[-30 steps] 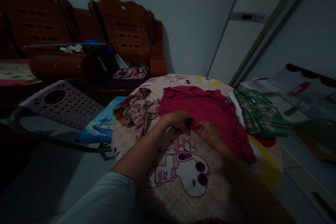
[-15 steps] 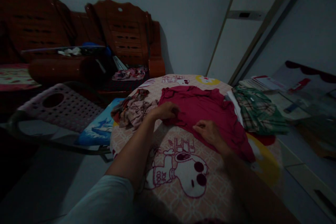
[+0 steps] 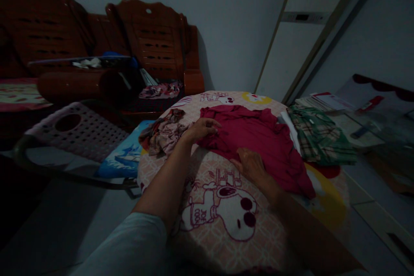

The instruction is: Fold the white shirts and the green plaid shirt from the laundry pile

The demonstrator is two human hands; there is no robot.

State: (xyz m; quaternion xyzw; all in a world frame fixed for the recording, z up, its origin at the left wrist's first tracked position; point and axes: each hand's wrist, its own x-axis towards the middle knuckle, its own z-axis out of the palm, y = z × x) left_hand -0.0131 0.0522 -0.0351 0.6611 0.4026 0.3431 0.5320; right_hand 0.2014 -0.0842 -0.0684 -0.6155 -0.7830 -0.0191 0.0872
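A dark pink garment (image 3: 249, 127) lies spread out on a round table with a patterned cloth (image 3: 213, 233). My left hand (image 3: 204, 129) rests at the garment's left end, fingers apart and reaching over the fabric. On the near edge lies my right hand (image 3: 250, 163), palm down, with its fingers loosely extended and partly hidden behind the back of the hand. Neither hand shows fabric gripped. A crumpled heap of patterned and pale pink clothes (image 3: 166, 133) sits just left of my left hand.
Folded green plaid clothing (image 3: 318, 136) lies on the table's right side, over something white. At the left stand a woven chair (image 3: 80, 131) with a blue cushion (image 3: 121, 155) and wooden seats (image 3: 152, 39) behind. Papers (image 3: 320, 101) lie on a surface at the right.
Both hands have loosened from a closed, pinching shape to fingers spread on the garment. My left hand has shifted slightly away from me, and my right hand has turned palm down.
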